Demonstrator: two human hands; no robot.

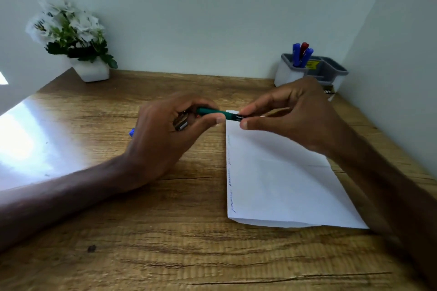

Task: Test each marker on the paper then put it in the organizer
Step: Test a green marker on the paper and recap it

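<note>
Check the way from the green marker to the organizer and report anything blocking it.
Nothing visible blocks it. The left hand and right hand hold the green marker over the paper's far edge; the organizer stands just beyond the right hand. Its left compartment already holds blue and red markers.

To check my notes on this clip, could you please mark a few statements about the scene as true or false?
1. The left hand and right hand both hold the green marker. True.
2. The organizer is empty. False: blue and red markers stand in it.
3. The paper bears scribbles along its left edge. True.
4. The potted plant stands back right on the desk. False: it stands back left.
</note>
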